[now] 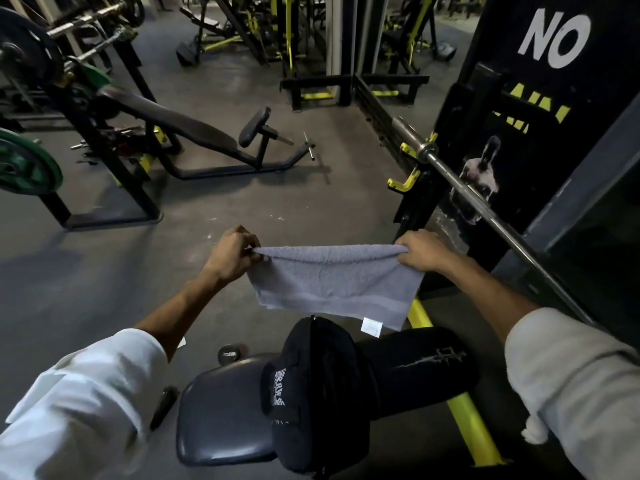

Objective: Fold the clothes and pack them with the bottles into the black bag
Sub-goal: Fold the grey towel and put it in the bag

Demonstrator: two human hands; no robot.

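Observation:
A grey towel (332, 282) hangs doubled over in the air in front of me, a white label at its lower right corner. My left hand (232, 252) pinches its upper left corner and my right hand (420, 249) grips its upper right corner. Below the towel, the black bag (311, 393) with a white logo rests on a padded bench seat (221, 417). Beside the bag lies a black garment (422, 362) with a pale print. A dark bottle-like object (162, 407) lies on the floor left of the seat, and a dark round cap-like object (228, 355) sits behind the seat.
A barbell (467, 181) on yellow hooks runs diagonally at my right, against a black panel with lettering. A yellow frame bar (460, 407) passes under the bench. An incline bench (194, 133) and racks with green weight plates (24, 164) stand across the grey floor.

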